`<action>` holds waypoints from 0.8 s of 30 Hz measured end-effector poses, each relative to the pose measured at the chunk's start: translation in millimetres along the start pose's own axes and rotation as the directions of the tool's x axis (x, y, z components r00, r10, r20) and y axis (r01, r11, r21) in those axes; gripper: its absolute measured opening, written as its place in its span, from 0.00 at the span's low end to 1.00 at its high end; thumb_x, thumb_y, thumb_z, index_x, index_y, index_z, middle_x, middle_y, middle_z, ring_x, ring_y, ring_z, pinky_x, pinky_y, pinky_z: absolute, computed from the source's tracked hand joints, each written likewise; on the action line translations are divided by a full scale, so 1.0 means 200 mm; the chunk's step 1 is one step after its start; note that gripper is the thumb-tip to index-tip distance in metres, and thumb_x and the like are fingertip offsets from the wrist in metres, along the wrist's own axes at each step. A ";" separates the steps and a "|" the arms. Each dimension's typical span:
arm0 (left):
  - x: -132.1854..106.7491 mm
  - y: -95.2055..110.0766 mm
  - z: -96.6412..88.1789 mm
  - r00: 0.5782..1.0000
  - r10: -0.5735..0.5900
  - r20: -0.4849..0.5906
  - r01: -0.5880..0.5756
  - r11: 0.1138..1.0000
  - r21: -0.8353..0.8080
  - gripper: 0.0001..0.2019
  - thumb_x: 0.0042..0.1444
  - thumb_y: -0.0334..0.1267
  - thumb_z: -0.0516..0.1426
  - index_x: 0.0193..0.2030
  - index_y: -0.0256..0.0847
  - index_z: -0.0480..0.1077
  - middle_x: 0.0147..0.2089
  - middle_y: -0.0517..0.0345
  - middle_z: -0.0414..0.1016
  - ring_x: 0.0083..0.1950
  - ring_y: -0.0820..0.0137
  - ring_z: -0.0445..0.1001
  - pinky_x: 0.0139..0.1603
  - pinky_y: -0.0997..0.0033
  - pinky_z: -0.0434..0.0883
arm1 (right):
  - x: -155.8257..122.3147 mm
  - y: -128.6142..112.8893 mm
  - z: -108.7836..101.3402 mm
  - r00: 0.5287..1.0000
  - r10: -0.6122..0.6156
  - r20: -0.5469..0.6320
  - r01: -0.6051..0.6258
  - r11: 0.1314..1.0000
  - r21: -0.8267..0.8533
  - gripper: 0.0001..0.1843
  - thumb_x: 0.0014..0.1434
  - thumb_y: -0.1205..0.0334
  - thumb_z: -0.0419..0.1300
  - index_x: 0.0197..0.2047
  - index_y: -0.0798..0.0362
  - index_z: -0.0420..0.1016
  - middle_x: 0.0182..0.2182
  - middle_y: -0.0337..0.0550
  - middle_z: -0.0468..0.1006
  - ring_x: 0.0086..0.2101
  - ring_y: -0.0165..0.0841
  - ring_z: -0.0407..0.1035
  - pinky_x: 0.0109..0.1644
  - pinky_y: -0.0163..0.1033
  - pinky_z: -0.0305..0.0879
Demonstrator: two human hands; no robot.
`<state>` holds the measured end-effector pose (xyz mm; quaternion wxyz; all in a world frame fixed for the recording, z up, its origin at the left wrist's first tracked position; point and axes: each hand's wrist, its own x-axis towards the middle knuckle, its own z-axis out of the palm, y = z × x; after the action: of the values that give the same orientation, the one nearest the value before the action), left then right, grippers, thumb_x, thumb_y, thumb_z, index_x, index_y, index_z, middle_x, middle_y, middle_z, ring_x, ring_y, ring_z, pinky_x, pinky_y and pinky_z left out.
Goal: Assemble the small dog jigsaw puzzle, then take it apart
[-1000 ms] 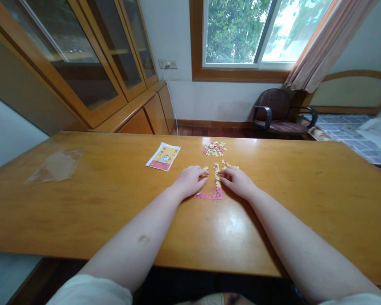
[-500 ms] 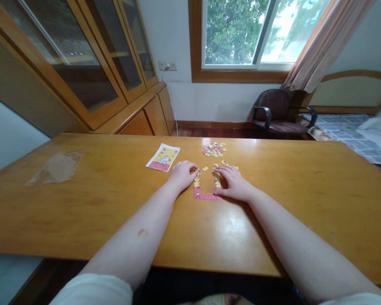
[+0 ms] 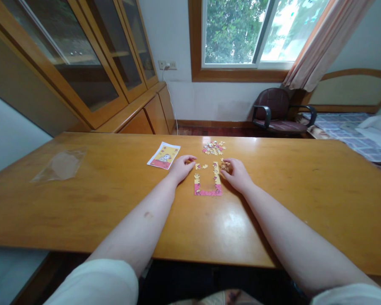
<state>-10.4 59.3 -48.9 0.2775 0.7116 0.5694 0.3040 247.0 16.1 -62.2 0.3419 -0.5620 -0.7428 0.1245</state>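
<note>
On the table lies a partly joined jigsaw border (image 3: 208, 193), U-shaped, pink at the bottom and yellow up both sides. My left hand (image 3: 181, 168) rests at its upper left, thumb and fingers apart, beside a loose yellow corner piece (image 3: 197, 166). Another yellow jigsaw piece (image 3: 205, 166) lies between the two sides. To the right of the border, my right hand (image 3: 237, 174) curves with thumb and forefinger apart around a few loose jigsaw pieces (image 3: 225, 166). Whether its fingertips touch them I cannot tell.
A heap of jigsaw pieces (image 3: 214, 148) sits toward the table's far edge. Left of my hands lies a picture card (image 3: 165, 156) with a white animal on yellow and pink. A clear plastic bag (image 3: 62, 164) is farther left. Behind the table stands an office chair (image 3: 274, 110).
My right hand has moved off the border's right side, outward to the loose pieces, uncovering that side. My left hand has shifted slightly up and away, baring the left side and upper corner piece.
</note>
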 end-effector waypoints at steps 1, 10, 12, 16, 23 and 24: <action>0.00 0.00 0.00 1.000 -0.016 -0.010 0.015 0.999 -0.045 0.15 0.54 0.42 0.56 0.47 0.42 0.76 0.45 0.55 0.78 0.38 0.67 0.73 0.45 0.65 0.72 | 0.01 0.01 0.01 0.998 0.041 -0.053 -0.041 0.999 -0.005 0.18 0.57 0.56 0.58 0.50 0.54 0.72 0.47 0.55 0.76 0.51 0.45 0.67 0.59 0.54 0.60; 0.14 -0.08 0.02 0.993 -0.114 0.021 0.114 0.921 -0.373 0.16 0.51 0.42 0.58 0.45 0.40 0.76 0.48 0.52 0.79 0.47 0.65 0.76 0.48 0.66 0.72 | 0.13 0.07 0.04 0.913 0.314 -0.261 -0.317 0.948 0.031 0.16 0.56 0.59 0.54 0.45 0.57 0.71 0.46 0.57 0.74 0.50 0.45 0.66 0.59 0.51 0.59; 0.16 -0.07 0.02 0.994 -0.105 0.018 0.105 0.932 -0.347 0.16 0.51 0.42 0.58 0.45 0.40 0.76 0.48 0.53 0.79 0.48 0.65 0.76 0.50 0.65 0.72 | 0.16 0.07 0.04 0.894 0.348 -0.283 -0.356 0.934 0.025 0.16 0.56 0.60 0.54 0.46 0.57 0.71 0.46 0.58 0.74 0.51 0.45 0.65 0.59 0.51 0.58; 0.14 -0.05 0.01 0.995 -0.021 0.093 0.037 0.985 -0.167 0.15 0.51 0.43 0.59 0.43 0.41 0.77 0.46 0.52 0.80 0.47 0.62 0.76 0.53 0.62 0.71 | 0.19 0.07 0.03 0.887 0.330 -0.324 -0.353 0.935 -0.016 0.13 0.57 0.60 0.54 0.44 0.53 0.72 0.44 0.54 0.76 0.49 0.45 0.66 0.57 0.51 0.59; 0.14 -0.05 -0.03 0.969 0.080 0.234 -0.084 0.996 0.005 0.17 0.49 0.43 0.60 0.45 0.40 0.77 0.46 0.51 0.79 0.47 0.62 0.76 0.53 0.62 0.71 | 0.17 -0.08 0.00 0.996 -0.073 0.053 0.081 0.979 -0.186 0.12 0.62 0.60 0.55 0.43 0.52 0.78 0.38 0.48 0.78 0.42 0.39 0.68 0.52 0.45 0.59; 0.14 -0.05 -0.03 0.966 0.090 0.244 -0.097 0.995 0.017 0.17 0.49 0.44 0.61 0.45 0.40 0.77 0.46 0.51 0.79 0.47 0.62 0.76 0.53 0.62 0.71 | 0.16 -0.11 0.01 0.983 -0.126 0.134 0.150 0.970 -0.191 0.13 0.63 0.59 0.55 0.44 0.51 0.79 0.39 0.47 0.78 0.43 0.39 0.67 0.52 0.44 0.59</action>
<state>-16.8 89.8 -48.2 0.3204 0.7733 0.5014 0.2189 226.0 38.1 -39.5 0.2460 -0.5318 -0.8082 0.0586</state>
